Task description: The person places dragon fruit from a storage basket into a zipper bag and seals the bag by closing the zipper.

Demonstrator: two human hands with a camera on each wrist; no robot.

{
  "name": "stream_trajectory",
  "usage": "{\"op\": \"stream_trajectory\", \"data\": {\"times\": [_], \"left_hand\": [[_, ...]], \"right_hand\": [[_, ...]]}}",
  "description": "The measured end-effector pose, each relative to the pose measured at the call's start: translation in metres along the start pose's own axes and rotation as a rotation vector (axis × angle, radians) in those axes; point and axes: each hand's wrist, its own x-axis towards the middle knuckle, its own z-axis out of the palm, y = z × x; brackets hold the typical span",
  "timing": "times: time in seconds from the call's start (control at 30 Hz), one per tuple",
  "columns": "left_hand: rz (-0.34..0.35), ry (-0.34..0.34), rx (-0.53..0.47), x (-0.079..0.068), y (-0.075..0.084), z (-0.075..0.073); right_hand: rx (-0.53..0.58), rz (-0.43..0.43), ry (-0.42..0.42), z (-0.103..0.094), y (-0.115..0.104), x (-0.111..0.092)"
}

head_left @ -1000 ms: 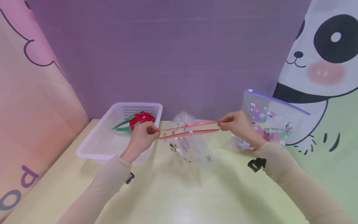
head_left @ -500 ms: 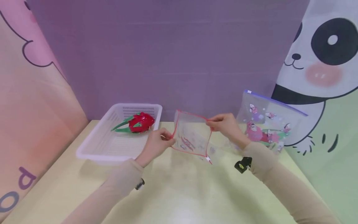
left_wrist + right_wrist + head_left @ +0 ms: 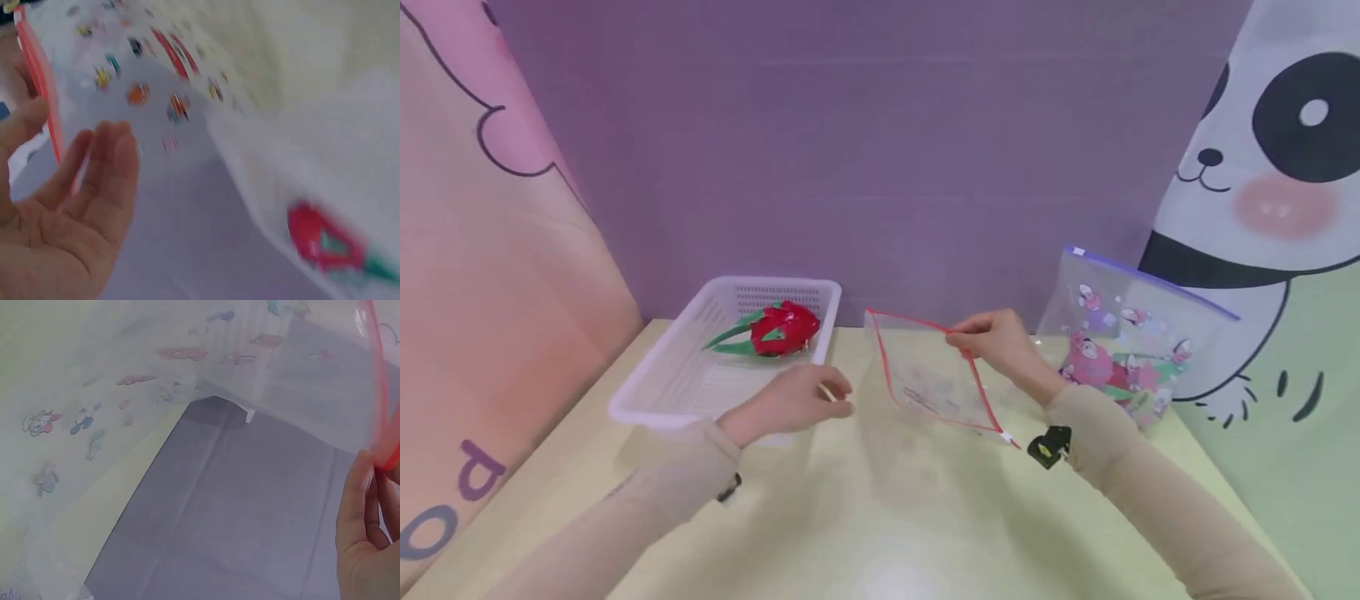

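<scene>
My right hand (image 3: 1000, 346) pinches the red-edged rim of a clear printed zip bag (image 3: 925, 367), whose mouth gapes wide above the table. A white slider sits at the near corner of that rim. In the right wrist view, thumb and fingertips (image 3: 359, 481) grip the red strip (image 3: 380, 381). My left hand (image 3: 797, 404) is off the bag, between it and the white basket (image 3: 625, 408), fingers loosely bent and holding nothing. Inside the basket lies a red artificial flower (image 3: 786, 327) with green leaves, seen blurred in the left wrist view.
At the right stands a second clear bag with a purple zip (image 3: 1150, 279), printed with cartoon figures and holding something red and green. A purple backdrop (image 3: 880, 167) rises behind the pale table (image 3: 880, 517); printed cloths flank both sides.
Both hands stretched the rim, then spread it into a wide square mouth. My left hand has since let go and moved left toward the basket; the right keeps hold.
</scene>
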Motion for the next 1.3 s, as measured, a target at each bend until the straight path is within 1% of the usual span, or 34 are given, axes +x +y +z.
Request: {"op": "stream_trajectory", "data": {"times": [0.03,0.07,0.1,0.17,0.2,0.23,0.27,0.3,0.37,0.4,0.5,0.6,0.67,0.77,0.9,0.97,1.1,1.2,1.3], "left_hand": [[0.031,0.009,0.066,0.0,-0.002,-0.013],[0.082,0.028,0.137,0.0,-0.004,-0.027],[0.149,0.052,0.212,0.002,-0.009,-0.041],[0.257,0.118,0.378,0.007,-0.023,-0.066],[0.3,0.153,0.462,0.01,-0.032,-0.077],[0.323,0.179,0.539,0.014,-0.042,-0.087],[0.339,0.193,0.599,0.019,-0.052,-0.096],[0.324,0.19,0.637,0.024,-0.062,-0.103],[0.241,0.167,0.655,0.036,-0.081,-0.113],[0.188,0.15,0.638,0.044,-0.091,-0.115],[0.005,0.097,0.541,0.066,-0.115,-0.113],[-0.13,0.07,0.411,0.087,-0.136,-0.103],[-0.184,0.057,0.348,0.099,-0.148,-0.096],[-0.219,0.066,0.298,0.112,-0.164,-0.086],[-0.203,0.1,0.305,0.125,-0.182,-0.072],[-0.196,0.106,0.304,0.132,-0.19,-0.064],[-0.215,0.1,0.246,0.144,-0.202,-0.052],[-0.232,0.115,0.186,0.145,-0.208,-0.045],[-0.219,0.137,0.174,0.146,-0.21,-0.042]], "right_hand": [[0.0,-0.006,0.002,-0.001,0.001,0.0],[-0.001,-0.01,0.006,-0.003,0.002,0.0],[-0.007,-0.017,0.011,-0.004,0.003,0.0],[-0.018,-0.031,0.019,-0.005,0.004,0.001],[-0.024,-0.039,0.019,-0.004,0.004,0.001],[-0.028,-0.046,0.016,-0.004,0.004,0.001],[-0.031,-0.052,0.015,-0.003,0.005,0.002],[-0.033,-0.057,0.016,-0.002,0.005,0.002],[-0.032,-0.051,0.015,0.0,0.005,0.003],[-0.026,-0.04,0.013,0.001,0.005,0.004],[0.0,-0.01,0.008,0.005,0.004,0.006],[0.025,-0.001,0.005,0.008,0.004,0.008],[0.032,-0.007,0.005,0.011,0.003,0.01],[0.038,-0.007,0.012,0.013,0.002,0.01],[0.039,0.001,0.01,0.016,0.002,0.011],[0.036,0.001,0.008,0.016,0.003,0.012],[0.03,0.002,0.015,0.015,0.006,0.016],[0.025,0.005,0.021,0.015,0.007,0.016],[0.025,0.008,0.022,0.015,0.009,0.017]]}}
